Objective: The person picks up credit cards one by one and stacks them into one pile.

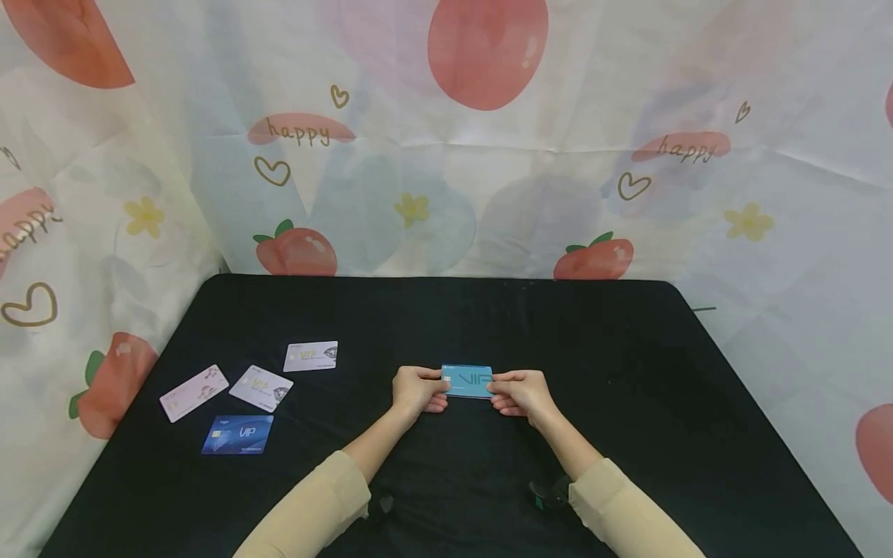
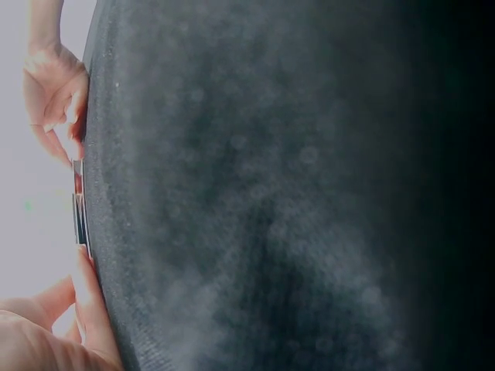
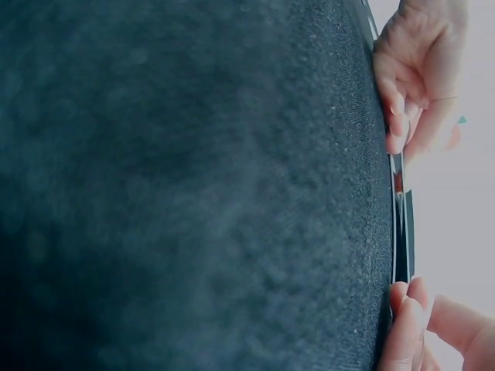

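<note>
A teal VIP card lies flat at the middle of the black table, between both hands. My left hand pinches its left end, and my right hand pinches the right end. Seen edge-on in the left wrist view, the card shows more than one thin edge, so at least one other card seems to lie under it. The right wrist view also shows layered card edges low over the cloth, with fingertips at both ends. What the lower layer looks like is hidden.
On the left of the black table lie a pink card, a white VIP card, a second white card and a dark blue VIP card, apart from the hands. A printed curtain hangs behind.
</note>
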### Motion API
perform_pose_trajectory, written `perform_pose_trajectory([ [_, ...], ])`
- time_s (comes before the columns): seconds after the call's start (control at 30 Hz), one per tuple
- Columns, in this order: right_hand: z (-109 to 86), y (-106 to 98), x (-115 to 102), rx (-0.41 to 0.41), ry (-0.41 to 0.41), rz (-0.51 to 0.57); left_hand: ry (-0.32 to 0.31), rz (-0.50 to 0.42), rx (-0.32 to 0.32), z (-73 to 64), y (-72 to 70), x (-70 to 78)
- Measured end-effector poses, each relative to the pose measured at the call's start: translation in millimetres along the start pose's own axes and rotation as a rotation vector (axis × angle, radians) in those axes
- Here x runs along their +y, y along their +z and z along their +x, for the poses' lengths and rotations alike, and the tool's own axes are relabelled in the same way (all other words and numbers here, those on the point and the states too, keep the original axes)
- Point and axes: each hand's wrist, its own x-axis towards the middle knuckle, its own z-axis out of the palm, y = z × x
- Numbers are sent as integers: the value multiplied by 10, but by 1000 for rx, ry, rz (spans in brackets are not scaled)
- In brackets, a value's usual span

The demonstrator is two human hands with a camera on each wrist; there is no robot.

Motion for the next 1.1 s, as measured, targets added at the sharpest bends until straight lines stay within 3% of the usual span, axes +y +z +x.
perform_pose_trajectory([
  [1.1,-9,0,-12,-5,-2,-9,57,48,49,43,34,-61],
])
